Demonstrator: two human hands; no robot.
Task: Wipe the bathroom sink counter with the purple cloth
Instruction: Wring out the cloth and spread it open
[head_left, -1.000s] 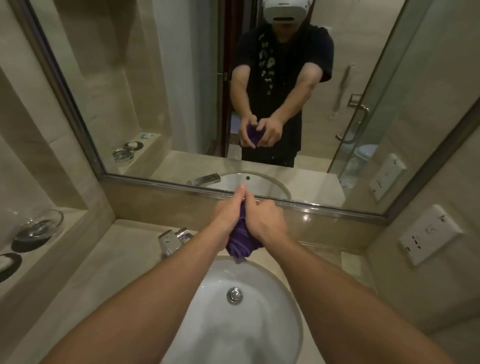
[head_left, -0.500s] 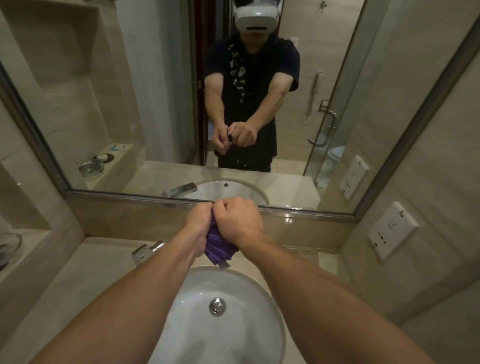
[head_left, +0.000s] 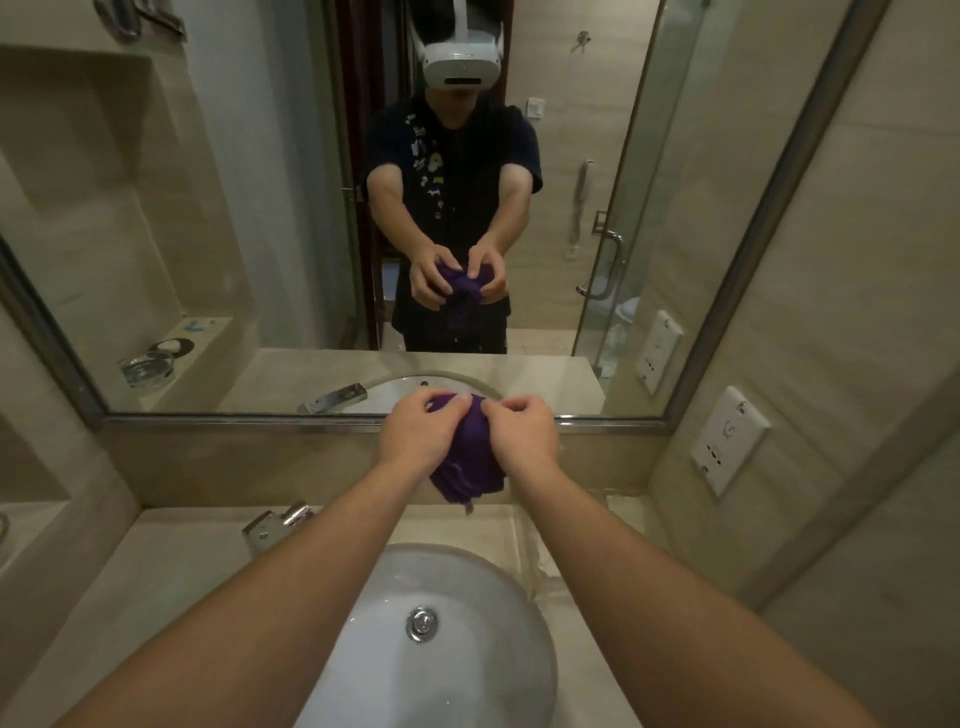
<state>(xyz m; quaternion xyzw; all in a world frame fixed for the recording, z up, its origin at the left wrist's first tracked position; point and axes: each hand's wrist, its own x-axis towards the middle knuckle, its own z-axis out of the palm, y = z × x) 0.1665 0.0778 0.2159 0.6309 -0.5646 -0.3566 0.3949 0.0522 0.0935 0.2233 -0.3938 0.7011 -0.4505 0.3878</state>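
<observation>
The purple cloth (head_left: 467, 457) is held bunched in the air between the two hands, above the far rim of the white sink (head_left: 441, 639) and in front of the lower edge of the mirror (head_left: 260, 208). The left hand (head_left: 421, 436) is curled round the cloth's left side, with its fingertips pinching the top of the bundle; the right hand (head_left: 524, 436) is curled round the right side, its fingers likewise pinched into the upper folds. The two hands are set close together, parted only by the cloth itself. Most of the fabric is seen between and below the hands, where a loose end hangs down towards the sink without touching it or the tabletop (head_left: 171, 587). The tabletop is seen around the sink as a pale stone surface; no part of the cloth is laid on it. A chrome tap (head_left: 275, 525) is mounted on the tabletop just left of the sink's far rim, well to the left of the hanging cloth. A round metal drain (head_left: 422, 623) is seen in the bottom of the sink. On the wall to the right of the sink, a white socket plate (head_left: 727, 441) is fixed. In the mirror, the same two-handed hold on the cloth is reflected.
</observation>
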